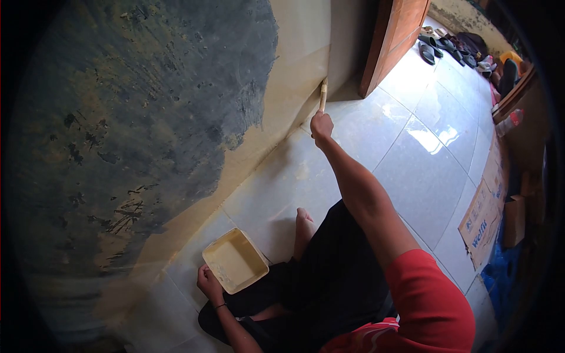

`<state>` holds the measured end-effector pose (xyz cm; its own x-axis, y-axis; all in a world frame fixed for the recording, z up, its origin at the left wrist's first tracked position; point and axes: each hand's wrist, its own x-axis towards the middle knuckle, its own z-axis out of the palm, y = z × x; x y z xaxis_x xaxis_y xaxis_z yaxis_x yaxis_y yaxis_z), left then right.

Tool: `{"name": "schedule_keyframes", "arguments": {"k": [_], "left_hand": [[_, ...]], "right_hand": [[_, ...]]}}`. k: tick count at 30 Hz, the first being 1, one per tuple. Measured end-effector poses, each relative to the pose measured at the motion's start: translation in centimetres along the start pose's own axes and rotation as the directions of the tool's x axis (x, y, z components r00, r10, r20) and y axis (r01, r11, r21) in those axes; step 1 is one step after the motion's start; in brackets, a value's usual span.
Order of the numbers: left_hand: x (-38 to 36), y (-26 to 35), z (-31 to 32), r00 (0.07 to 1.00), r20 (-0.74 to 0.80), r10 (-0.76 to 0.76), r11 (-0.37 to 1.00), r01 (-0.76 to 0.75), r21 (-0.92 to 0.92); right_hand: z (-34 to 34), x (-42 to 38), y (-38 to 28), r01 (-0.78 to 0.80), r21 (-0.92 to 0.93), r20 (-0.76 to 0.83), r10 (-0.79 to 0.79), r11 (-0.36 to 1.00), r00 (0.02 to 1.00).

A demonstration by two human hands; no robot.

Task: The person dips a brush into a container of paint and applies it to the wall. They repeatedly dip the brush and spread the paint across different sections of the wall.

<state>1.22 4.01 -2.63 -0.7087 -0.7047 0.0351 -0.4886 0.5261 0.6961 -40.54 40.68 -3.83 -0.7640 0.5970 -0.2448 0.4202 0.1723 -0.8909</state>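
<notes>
My right hand (321, 126) is closed round the handle of a paintbrush (323, 94), my arm stretched far forward. The brush's tip touches the lower wall near the corner beside the door. At the lower left, my left hand (209, 283) grips the near left edge of a cream plastic tub (235, 260). The tub is tilted a little beside my folded leg, with a thin pale residue inside. The wall (300, 56) has a cream band along its bottom and right side, around a large dark, scuffed patch (176, 76).
An open wooden door (393, 44) stands past the corner. Shoes and sandals (427, 52) lie by the far doorway. On the right are a flattened cardboard sheet (484, 226), a blue plastic sheet (500, 273) and a wooden block (514, 221). My bare foot (303, 220) rests on the tiled floor (421, 182).
</notes>
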Motion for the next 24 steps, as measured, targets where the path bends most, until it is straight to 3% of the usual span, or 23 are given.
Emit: {"name": "schedule_keyframes", "arguments": {"k": [24], "left_hand": [[-0.1, 0.5, -0.2, 1.000, -0.004, 0.009, 1.000, -0.009, 0.011]], "right_hand": [[-2.5, -5.9, -2.5, 0.008, -0.054, 0.240, 0.005, 0.999, 0.971]]}}
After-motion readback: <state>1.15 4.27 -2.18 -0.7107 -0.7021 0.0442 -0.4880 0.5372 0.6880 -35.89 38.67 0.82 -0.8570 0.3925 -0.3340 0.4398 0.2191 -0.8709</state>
